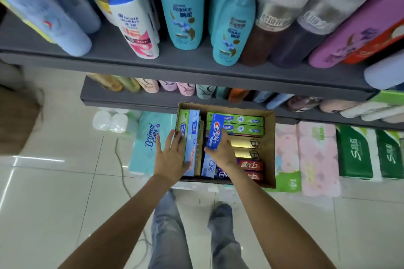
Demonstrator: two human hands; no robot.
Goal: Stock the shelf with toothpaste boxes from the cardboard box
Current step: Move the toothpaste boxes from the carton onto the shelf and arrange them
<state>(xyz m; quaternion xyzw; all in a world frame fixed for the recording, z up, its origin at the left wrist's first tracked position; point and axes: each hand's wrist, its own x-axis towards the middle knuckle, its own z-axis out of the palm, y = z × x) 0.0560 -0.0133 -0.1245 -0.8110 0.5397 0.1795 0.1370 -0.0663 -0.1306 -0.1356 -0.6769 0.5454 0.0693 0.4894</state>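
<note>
An open cardboard box (pixel 270 150) sits on the floor below the shelves, filled with toothpaste boxes in green, blue, gold and red. My right hand (pixel 220 150) grips a blue Crest toothpaste box (pixel 215 132), tilted up above the others. My left hand (pixel 172 155) rests with spread fingers against a light-blue and green toothpaste box (pixel 189 137) standing on edge at the carton's left side. Two green toothpaste boxes (pixel 242 124) lie flat at the far end.
A grey shelf (pixel 153 65) overhead holds shampoo bottles (pixel 181 6); a lower shelf (pixel 135 98) carries several smaller bottles. Tissue packs (pixel 146 142) and toilet-roll packs (pixel 317 155) flank the carton on the tiled floor. A cable (pixel 122 172) runs by my legs.
</note>
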